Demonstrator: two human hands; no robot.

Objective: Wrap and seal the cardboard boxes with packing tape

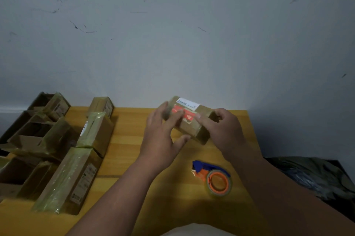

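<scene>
Head view: both my hands, left hand [163, 136] and right hand [222, 130], clasp the small taped brown cardboard box [192, 120]; wrapped cardboard boxes [76, 174] lie left of my grip, orange-cored tape dispenser [215, 178] idle below it; sealing seems nearly complete.

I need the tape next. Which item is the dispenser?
On the yellow wooden table, look below the box held by both hands. The tape dispenser lies alone there: blue handle, orange hub, clear tape roll, unlike the brown boxes.

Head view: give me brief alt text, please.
Both hands, left hand and right hand, hold a small taped cardboard box above a yellow table. A tape dispenser lies nearby; wrapped boxes sit left.
</scene>
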